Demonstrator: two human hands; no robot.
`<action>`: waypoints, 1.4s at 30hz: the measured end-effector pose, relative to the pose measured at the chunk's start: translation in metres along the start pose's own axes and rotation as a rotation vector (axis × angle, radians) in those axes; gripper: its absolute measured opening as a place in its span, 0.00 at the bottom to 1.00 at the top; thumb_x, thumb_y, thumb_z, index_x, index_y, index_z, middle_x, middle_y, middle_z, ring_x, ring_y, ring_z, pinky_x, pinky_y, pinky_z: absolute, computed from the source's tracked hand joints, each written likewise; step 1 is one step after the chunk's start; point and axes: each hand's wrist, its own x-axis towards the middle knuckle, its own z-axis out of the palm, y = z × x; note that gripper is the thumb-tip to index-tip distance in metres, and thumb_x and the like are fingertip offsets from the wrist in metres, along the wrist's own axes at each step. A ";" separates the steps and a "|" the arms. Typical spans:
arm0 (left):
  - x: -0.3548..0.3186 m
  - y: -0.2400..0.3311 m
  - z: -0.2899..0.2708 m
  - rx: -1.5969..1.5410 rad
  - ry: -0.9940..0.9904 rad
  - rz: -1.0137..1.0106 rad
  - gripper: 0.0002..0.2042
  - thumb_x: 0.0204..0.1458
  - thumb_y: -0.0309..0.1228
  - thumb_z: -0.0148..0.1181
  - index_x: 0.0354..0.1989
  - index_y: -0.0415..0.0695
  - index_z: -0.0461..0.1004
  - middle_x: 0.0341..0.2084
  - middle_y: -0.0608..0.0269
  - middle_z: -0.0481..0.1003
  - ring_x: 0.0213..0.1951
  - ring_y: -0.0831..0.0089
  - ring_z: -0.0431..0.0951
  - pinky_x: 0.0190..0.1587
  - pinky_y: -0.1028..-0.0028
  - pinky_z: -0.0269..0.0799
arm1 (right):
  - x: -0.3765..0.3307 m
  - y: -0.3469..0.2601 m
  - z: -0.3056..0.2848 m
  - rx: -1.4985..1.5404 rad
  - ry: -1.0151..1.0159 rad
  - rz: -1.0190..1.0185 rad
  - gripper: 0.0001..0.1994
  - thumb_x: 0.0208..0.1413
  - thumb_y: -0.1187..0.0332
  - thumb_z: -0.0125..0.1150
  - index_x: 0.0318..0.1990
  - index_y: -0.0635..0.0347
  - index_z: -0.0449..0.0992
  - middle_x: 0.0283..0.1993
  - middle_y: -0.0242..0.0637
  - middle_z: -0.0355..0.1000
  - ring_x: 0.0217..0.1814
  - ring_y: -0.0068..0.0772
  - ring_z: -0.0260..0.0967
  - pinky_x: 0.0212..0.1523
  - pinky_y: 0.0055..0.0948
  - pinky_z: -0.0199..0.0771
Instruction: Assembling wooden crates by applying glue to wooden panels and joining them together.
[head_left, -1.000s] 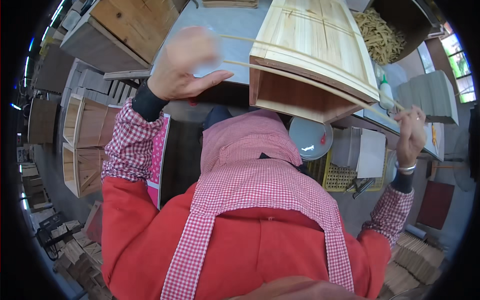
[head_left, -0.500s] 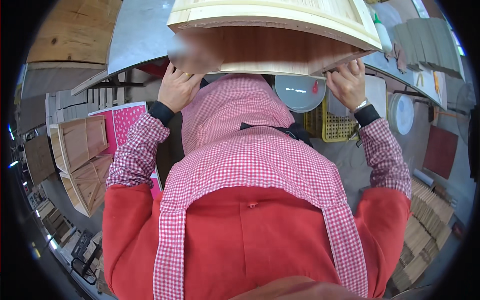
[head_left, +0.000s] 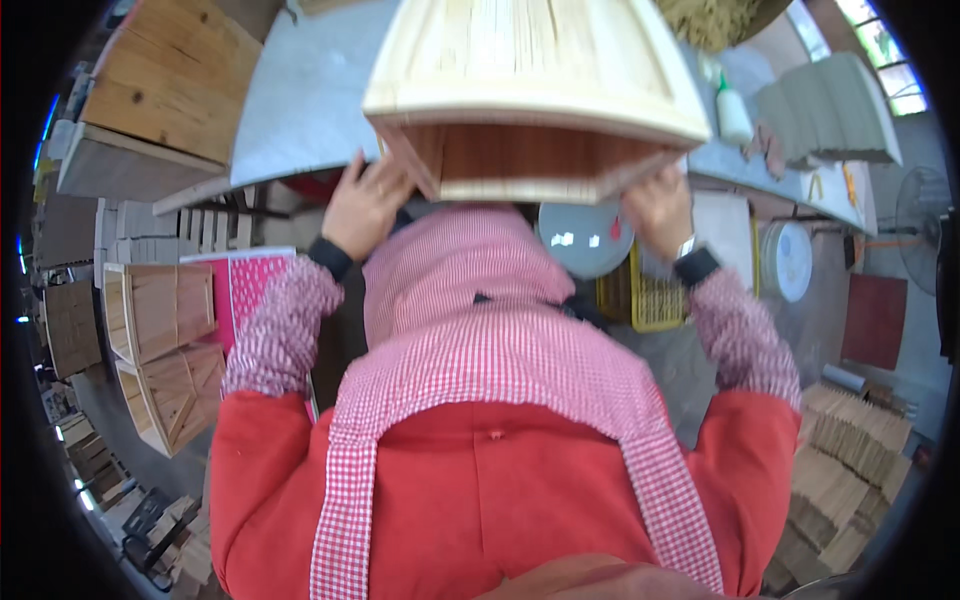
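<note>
A wooden box (head_left: 540,70) is being presented open end toward the person, with its near end being carried out past the edge of the table (head_left: 310,110), which is being seen to both sides of it. Whether the box's far end is being borne by the table cannot be made out. At the box's lower left corner, the left hand (head_left: 368,208) is being placed with its fingers fanned against the side; at its lower right corner, the right hand (head_left: 660,212) is being placed with its fingers bent up toward the edge. How firmly the box is being gripped by either hand cannot be told, because the fingertips are being blurred or hidden.

A tip toward the apron (head_left: 460,255) is being judged the main risk: if support is being lost at the far end, the bucket (head_left: 580,262) below the box's right half could be struck. A twist is being invited should one corner be pulled harder than the other. Fingers are being exposed to pinching between box and table, and to splinters from its bare rim. By a sideways swing, the bottle (head_left: 733,118) just right of the box could be knocked over.
</note>
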 end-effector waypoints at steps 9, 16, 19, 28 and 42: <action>0.074 -0.055 -0.086 -1.310 0.533 -0.757 0.17 0.60 0.37 0.49 0.55 0.43 0.69 0.51 0.60 0.71 0.54 0.66 0.69 0.58 0.64 0.61 | 0.088 0.039 -0.087 0.689 0.363 0.530 0.15 0.61 0.68 0.48 0.48 0.71 0.71 0.39 0.44 0.74 0.34 0.29 0.72 0.37 0.28 0.72; 0.227 -0.110 -0.085 -1.794 0.082 -0.653 0.25 0.59 0.48 0.49 0.52 0.36 0.68 0.43 0.60 0.74 0.43 0.71 0.75 0.46 0.71 0.70 | 0.204 0.105 -0.046 0.890 0.067 0.626 0.26 0.61 0.51 0.44 0.47 0.71 0.73 0.35 0.41 0.75 0.33 0.28 0.70 0.37 0.26 0.69; 0.245 -0.092 -0.094 -1.431 0.020 -0.771 0.24 0.59 0.47 0.48 0.50 0.34 0.69 0.39 0.59 0.75 0.39 0.72 0.77 0.43 0.71 0.72 | 0.211 0.111 -0.039 0.868 0.111 0.544 0.26 0.60 0.51 0.46 0.43 0.73 0.74 0.31 0.41 0.75 0.31 0.30 0.71 0.36 0.27 0.70; 0.253 -0.104 -0.087 -1.398 -0.038 -0.874 0.24 0.59 0.44 0.48 0.49 0.30 0.68 0.37 0.55 0.76 0.33 0.70 0.78 0.37 0.68 0.75 | 0.242 0.120 -0.060 0.774 -0.164 0.710 0.29 0.58 0.46 0.48 0.41 0.71 0.75 0.38 0.43 0.75 0.39 0.34 0.71 0.44 0.29 0.69; 0.186 -0.078 -0.203 -0.970 0.628 -0.564 0.26 0.59 0.48 0.49 0.29 0.31 0.74 0.23 0.61 0.75 0.27 0.75 0.74 0.30 0.71 0.69 | 0.248 0.068 -0.134 0.273 0.518 0.122 0.12 0.54 0.65 0.54 0.35 0.66 0.76 0.26 0.52 0.72 0.29 0.49 0.72 0.28 0.40 0.70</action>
